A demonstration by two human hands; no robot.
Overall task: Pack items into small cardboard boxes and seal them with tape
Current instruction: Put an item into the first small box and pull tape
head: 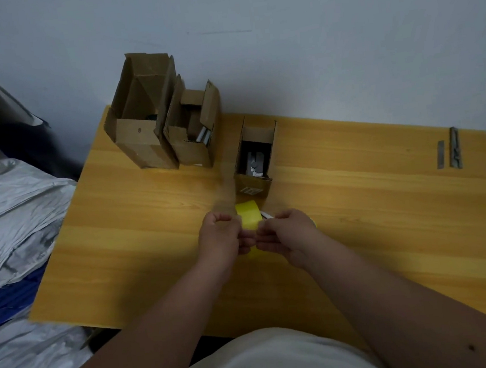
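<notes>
Yellow wooden table (356,202) against grey wall | both hands, left (221,236) and right (287,236), pinch yellow tape roll (249,218) | open packed box (255,156) just beyond | risk: pulled strip folds onto itself

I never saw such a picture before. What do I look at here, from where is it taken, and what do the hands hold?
One camera on a person's head looks down at a yellow wooden table. No machine is here, only two bare hands. The left hand and right hand together hold a yellow tape roll. A brownish strip, probably tape, runs up from the left hand. Three open cardboard boxes stand behind: a big box, a middle box and a small box. Metal strips lie at far right.
</notes>
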